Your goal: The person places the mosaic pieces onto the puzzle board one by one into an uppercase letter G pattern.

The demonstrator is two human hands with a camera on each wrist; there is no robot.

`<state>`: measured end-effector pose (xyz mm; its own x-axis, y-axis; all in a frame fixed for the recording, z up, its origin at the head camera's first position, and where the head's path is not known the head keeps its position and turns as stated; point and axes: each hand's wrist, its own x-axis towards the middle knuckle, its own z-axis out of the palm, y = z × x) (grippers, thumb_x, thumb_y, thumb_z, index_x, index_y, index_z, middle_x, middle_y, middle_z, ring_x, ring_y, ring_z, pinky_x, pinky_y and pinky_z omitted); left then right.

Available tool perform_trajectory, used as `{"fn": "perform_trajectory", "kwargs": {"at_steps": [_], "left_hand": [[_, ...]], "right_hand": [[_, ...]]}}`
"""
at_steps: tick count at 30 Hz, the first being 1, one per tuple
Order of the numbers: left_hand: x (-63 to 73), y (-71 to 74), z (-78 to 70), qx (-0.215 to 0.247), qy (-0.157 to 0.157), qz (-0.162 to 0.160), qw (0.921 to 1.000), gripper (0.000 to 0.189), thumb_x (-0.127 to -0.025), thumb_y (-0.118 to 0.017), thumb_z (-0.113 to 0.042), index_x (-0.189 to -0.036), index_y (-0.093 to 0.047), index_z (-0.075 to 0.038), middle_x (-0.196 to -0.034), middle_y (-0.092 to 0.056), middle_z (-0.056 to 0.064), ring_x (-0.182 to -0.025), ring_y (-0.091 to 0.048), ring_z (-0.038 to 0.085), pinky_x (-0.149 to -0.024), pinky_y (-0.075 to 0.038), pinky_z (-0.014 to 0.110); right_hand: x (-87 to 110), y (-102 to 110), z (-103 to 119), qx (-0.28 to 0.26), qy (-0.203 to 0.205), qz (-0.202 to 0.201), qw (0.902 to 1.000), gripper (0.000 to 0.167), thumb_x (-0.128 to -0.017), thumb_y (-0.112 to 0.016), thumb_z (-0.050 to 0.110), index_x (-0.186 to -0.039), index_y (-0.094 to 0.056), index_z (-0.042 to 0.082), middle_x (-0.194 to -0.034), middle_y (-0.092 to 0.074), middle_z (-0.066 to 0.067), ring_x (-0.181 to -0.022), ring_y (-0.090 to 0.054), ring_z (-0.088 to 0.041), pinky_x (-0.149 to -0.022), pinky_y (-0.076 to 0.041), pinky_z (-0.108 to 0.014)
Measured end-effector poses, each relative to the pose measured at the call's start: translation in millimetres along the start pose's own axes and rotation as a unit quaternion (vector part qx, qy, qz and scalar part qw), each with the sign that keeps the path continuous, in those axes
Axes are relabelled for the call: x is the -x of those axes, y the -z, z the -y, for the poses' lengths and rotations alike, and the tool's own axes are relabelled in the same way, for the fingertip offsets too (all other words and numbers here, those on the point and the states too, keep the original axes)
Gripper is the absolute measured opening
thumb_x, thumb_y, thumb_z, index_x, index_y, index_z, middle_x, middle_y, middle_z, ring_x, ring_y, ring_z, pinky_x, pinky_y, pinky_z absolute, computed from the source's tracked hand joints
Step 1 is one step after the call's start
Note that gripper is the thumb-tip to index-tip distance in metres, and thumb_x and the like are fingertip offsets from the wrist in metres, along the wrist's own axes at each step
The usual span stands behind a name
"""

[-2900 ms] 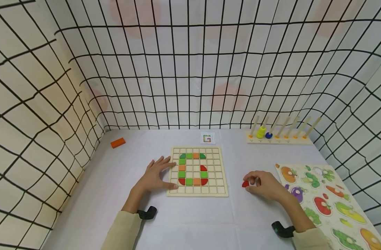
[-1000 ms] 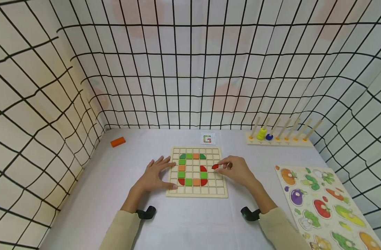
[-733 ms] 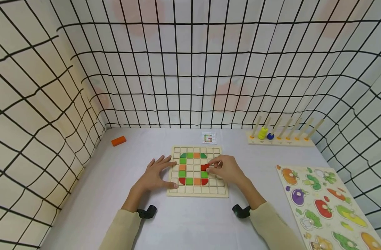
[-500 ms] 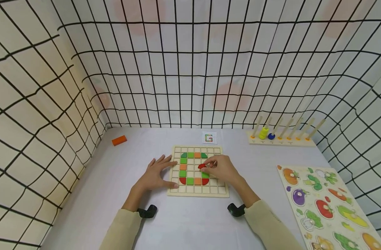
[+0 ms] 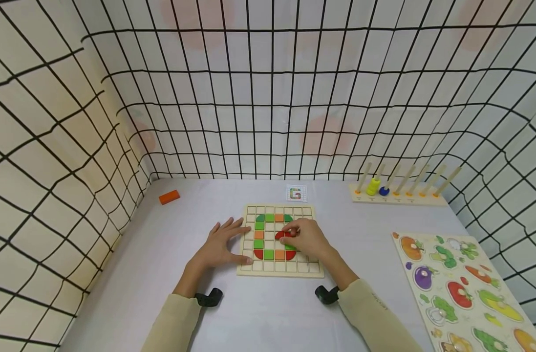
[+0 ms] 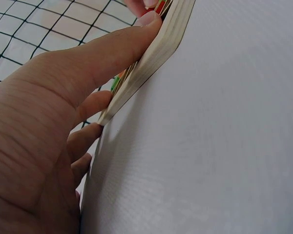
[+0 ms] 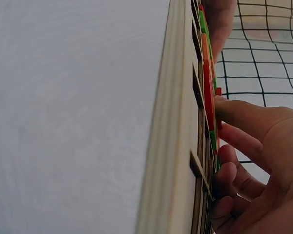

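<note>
My right hand pinches a red quarter-round tile between thumb and fingertips, low over the middle of a wooden grid board. A second red tile beside it is partly hidden by the fingers. Green, orange and red tiles, among them a light green square, form a ring on the board, with rounded pieces at its corners. My left hand spreads its fingers along the board's left edge. In the left wrist view, its thumb rests on the rim. The right wrist view catches the red tile edge-on at the fingertips.
Behind the board lies a small pattern card. An orange block is at the back left. A peg stand with yellow and blue beads stands at the back right, and a vegetable puzzle board at right. Black netting encloses the table.
My right hand has brought the red tile from the table at right, leftward onto the board, to the left of the other inner red tile. The left hand stays at the board's edge.
</note>
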<state>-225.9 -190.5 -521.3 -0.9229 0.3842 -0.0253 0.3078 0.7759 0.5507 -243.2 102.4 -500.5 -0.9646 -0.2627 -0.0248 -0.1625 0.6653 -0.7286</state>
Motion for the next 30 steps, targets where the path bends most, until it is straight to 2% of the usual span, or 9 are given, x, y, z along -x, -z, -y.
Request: {"fn": "perform_trajectory", "kwargs": {"at_steps": [14,22,26,30], "left_hand": [[-2.2,-2.9,0.7,0.005,-0.002,0.008,1.0,0.093,-0.07,-0.083,-0.067,-0.15,-0.054,-0.029,-0.169,-0.032,0.0,-0.161,-0.015,0.029,-0.129,-0.004,0.06],[-4.2,-4.7,1.3,0.004,-0.006,0.008,0.9999,0.093,-0.07,-0.083,-0.066,-0.15,-0.054,-0.029,-0.169,-0.031,0.001,-0.162,-0.015,0.029,-0.129,-0.004,0.06],[-2.0,-3.4,3.1,0.001,-0.004,0.006,1.0,0.092,-0.071,-0.083,-0.064,-0.151,-0.054,-0.029,-0.169,-0.032,0.0,-0.161,-0.015,0.029,-0.129,-0.004,0.06],[0.1,-0.3,3.4,0.01,-0.002,0.006,0.9999,0.094,-0.071,-0.084,-0.064,-0.151,-0.053,-0.027,-0.169,-0.032,0.001,-0.161,-0.015,0.03,-0.13,-0.004,0.059]], "right_hand": [[2.1,-3,-5,0.001,-0.009,-0.006,0.9999,0.026,-0.084,-0.087,0.025,-0.107,-0.08,0.014,-0.076,-0.059,0.001,-0.071,-0.05,-0.016,-0.059,-0.039,-0.026],[4.3,2,-12,-0.02,-0.01,-0.011,0.9997,0.026,-0.088,-0.083,0.026,-0.111,-0.077,0.014,-0.08,-0.059,0.0,-0.073,-0.053,-0.015,-0.062,-0.043,-0.027],[6.1,12,-19,-0.031,0.003,-0.01,0.9995,0.026,-0.094,-0.077,0.029,-0.114,-0.076,0.014,-0.082,-0.06,0.0,-0.071,-0.052,-0.015,-0.061,-0.043,-0.025],[7.1,34,-29,-0.007,0.012,-0.023,0.9996,0.026,-0.096,-0.074,0.031,-0.115,-0.076,0.013,-0.083,-0.062,-0.001,-0.072,-0.053,-0.016,-0.061,-0.043,-0.026]]}}
